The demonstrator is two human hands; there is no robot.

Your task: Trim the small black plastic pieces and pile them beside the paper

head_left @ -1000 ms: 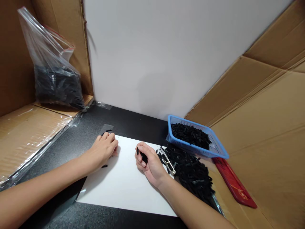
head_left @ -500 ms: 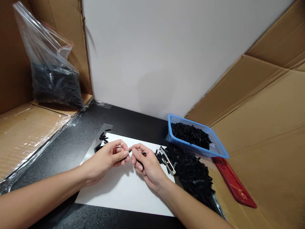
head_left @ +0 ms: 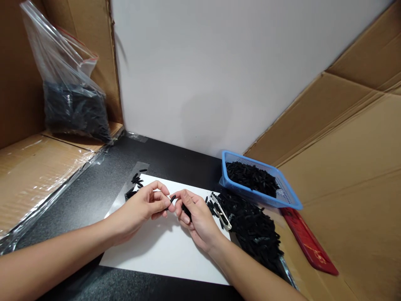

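Note:
My left hand (head_left: 156, 202) pinches a small black, elongated piece (head_left: 173, 199) between thumb and fingertips, above a white sheet (head_left: 166, 251). Close beside it, my right hand (head_left: 197, 217) is curled around more black pieces (head_left: 186, 210), partly hidden by its fingers. Its index fingertip is by the piece in my left hand; whether it touches cannot be made out. Right of my right hand, pale thread snips (head_left: 221, 212) lie at the sheet's edge. A large heap of similar black pieces (head_left: 255, 230) spreads beyond them.
A blue basket (head_left: 263, 190) holding black pieces stands behind the heap. A few loose pieces (head_left: 137, 179) lie at the sheet's upper left corner. A clear zip bag (head_left: 77, 108) with dark contents leans on cardboard at left. A red flat object (head_left: 310, 242) lies at right.
The black piece in my left hand now sticks up more visibly between the fingertips. My right thumb has shifted up, and the piece that showed beside it is no longer seen there.

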